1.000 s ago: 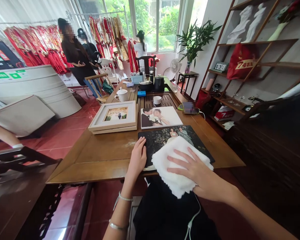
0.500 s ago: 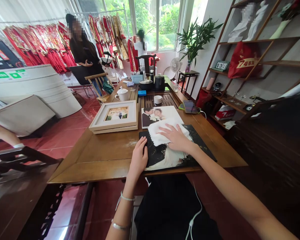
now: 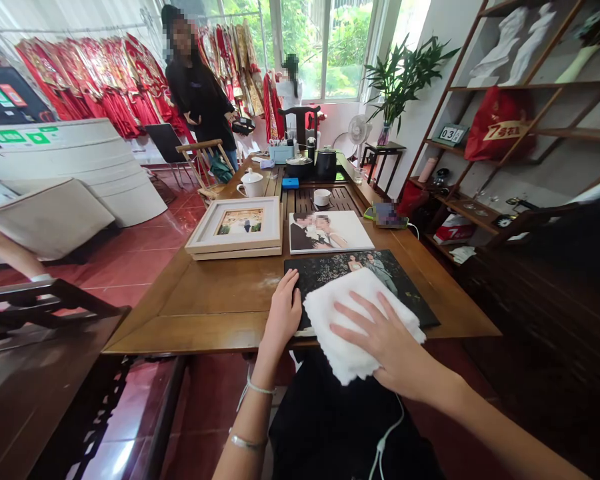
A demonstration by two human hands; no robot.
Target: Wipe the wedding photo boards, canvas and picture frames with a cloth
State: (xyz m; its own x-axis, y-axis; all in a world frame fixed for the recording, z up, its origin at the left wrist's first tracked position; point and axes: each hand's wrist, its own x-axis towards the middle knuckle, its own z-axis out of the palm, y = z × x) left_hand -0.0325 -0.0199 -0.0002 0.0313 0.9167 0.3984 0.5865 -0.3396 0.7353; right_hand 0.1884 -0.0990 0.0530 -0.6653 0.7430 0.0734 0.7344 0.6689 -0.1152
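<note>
A dark wedding photo panel (image 3: 325,270) lies flat at the table's front edge, a couple showing near its upper right. Over its middle and front edge spreads a white cloth (image 3: 330,347) with a fluffy rim, covering much of the picture. My right hand (image 3: 380,337) lies flat on top of this cloth, fingers spread. At the panel's left edge rests my left hand (image 3: 284,307), its fingers stretched along the border and not wrapped round anything. Behind the panel lies a lighter photo panel (image 3: 350,230) of a couple.
Stacked pale picture frames (image 3: 195,248) stand left of the panels on the wooden table (image 3: 180,313). Farther back are a lidded white mug (image 3: 251,183), a small white cup (image 3: 322,197) and a phone (image 3: 387,215) on a cable. A person (image 3: 195,100) stands beyond the table.
My right hand has drawn the cloth toward me, from the panel's upper part down over its front edge. The couple on the panel is now uncovered. My left hand stays at the left edge.
</note>
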